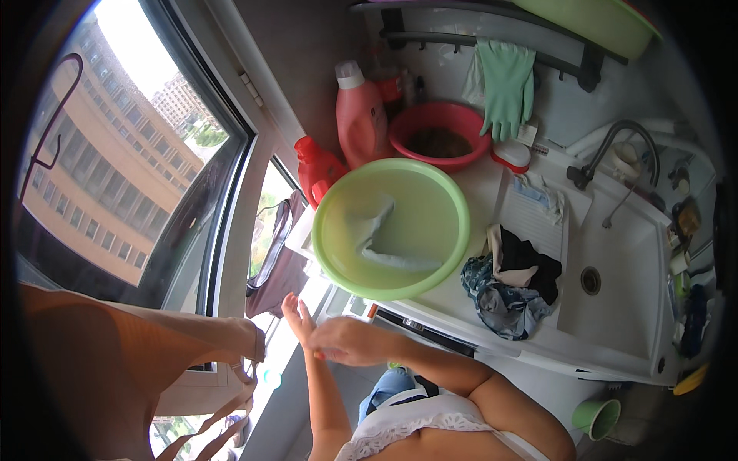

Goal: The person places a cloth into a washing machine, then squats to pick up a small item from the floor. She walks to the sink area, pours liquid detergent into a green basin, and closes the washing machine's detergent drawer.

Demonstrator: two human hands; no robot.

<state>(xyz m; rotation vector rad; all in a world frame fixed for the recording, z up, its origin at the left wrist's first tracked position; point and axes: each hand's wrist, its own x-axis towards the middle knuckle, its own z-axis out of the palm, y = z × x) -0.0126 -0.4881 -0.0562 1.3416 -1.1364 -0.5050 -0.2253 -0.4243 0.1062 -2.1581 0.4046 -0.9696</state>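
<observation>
My left hand (298, 318) is raised, its fingers apart and holding nothing. Across that wrist lies my right hand (349, 341), which touches or grips it; its fingertips are partly hidden and blurred. Just beyond both hands, a green plastic basin (463, 253) stands on the counter with cloudy water and a submerged pale cloth (377, 248). Right of the basin, a pile of wet-looking dark patterned and black clothes (510, 291) lies by the sink's washboard. A small light blue and white cloth (539, 195) rests at the washboard's far end.
A red basin (398, 138) with dark contents, a pink detergent bottle (360, 124) and a red bottle (320, 167) stand behind. Green rubber gloves (507, 86) hang from a rail. The sink (620, 276) has a curved faucet (625, 129). Left are an open window and a hanging peach garment (138, 346).
</observation>
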